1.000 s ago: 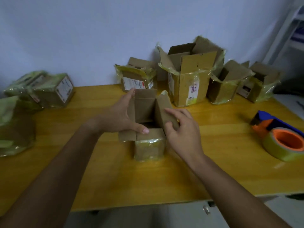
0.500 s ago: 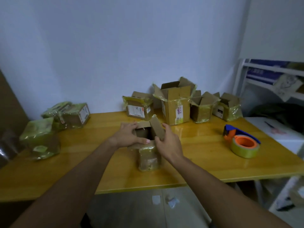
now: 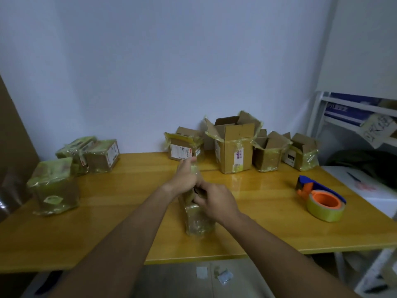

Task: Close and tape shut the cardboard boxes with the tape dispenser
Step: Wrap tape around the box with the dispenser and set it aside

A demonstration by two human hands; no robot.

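Observation:
A small cardboard box [image 3: 198, 220] wrapped in yellowish tape stands on the wooden table [image 3: 129, 211] in front of me. My left hand [image 3: 185, 177] lies over its top from the far left, fingers bent over the flaps. My right hand [image 3: 214, 201] grips the near right flap, pressing it down. The box top is mostly hidden under both hands. The tape dispenser [image 3: 321, 197], blue and orange with a yellowish tape roll, lies on the table to the right, untouched.
Along the back wall stand several open boxes: a low one [image 3: 184, 147], a tall one [image 3: 233, 147] and two smaller ones [image 3: 268, 155] [image 3: 301, 152]. Taped boxes [image 3: 53, 186] [image 3: 101, 155] sit at the left. A white shelf [image 3: 354, 117] is at the right.
The view has pulled back and up. My hands have folded the small box's standing flaps down and now cover its top.

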